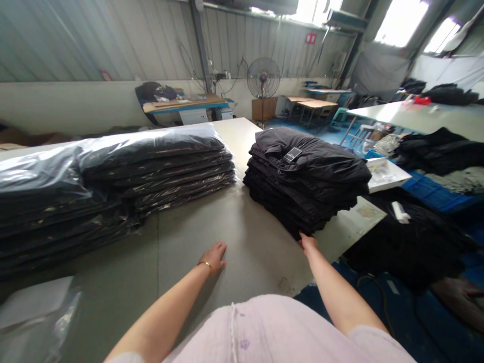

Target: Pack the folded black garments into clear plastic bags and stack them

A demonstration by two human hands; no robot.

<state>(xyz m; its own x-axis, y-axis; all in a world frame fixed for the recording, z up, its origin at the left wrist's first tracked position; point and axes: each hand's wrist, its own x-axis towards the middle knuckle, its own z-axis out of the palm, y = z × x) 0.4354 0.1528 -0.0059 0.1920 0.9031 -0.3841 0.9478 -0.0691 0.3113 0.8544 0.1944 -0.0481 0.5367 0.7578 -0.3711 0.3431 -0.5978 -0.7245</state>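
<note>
My left hand [214,258], with a gold-coloured bracelet at its wrist, rests palm down on the grey tabletop [189,227], fingers apart and holding nothing. At the near bottom corner of a tall stack of folded black garments [310,176], my right hand [308,243] grips the lowest edge; part of its fingers is hidden by the cloth. A dark hang tag [292,154] with pale lettering lies on the top garment. To the left, piles of dark garments in clear plastic bags [166,161] stand on the same table.
Flat clear plastic bags [38,307] lie at the near left. Right of the stack are a white tray [386,174], blue crates [438,189] and dark cloth [404,242] low down. A standing fan [263,78] and a worktable [185,103] are near the back wall.
</note>
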